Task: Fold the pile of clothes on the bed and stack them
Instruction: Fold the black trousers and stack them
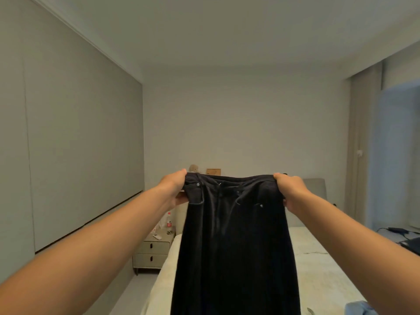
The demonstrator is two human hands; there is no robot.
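Dark jeans [236, 235] hanging full-length, waistband stretched between 2 gripping hands, left [173, 189] and right [292, 192].

I hold dark jeans [234, 235] up by the waistband, arms out straight. My left hand [173, 190] grips the left waist corner, my right hand [292, 192] grips the right one. Legs hang down in front of the bed [318, 269]. Light blue garment [359, 308] on the bed's lower right. Nightstand [152, 251] left of the bed, bottle [169, 220] on top. Curtain [363, 144] at right.
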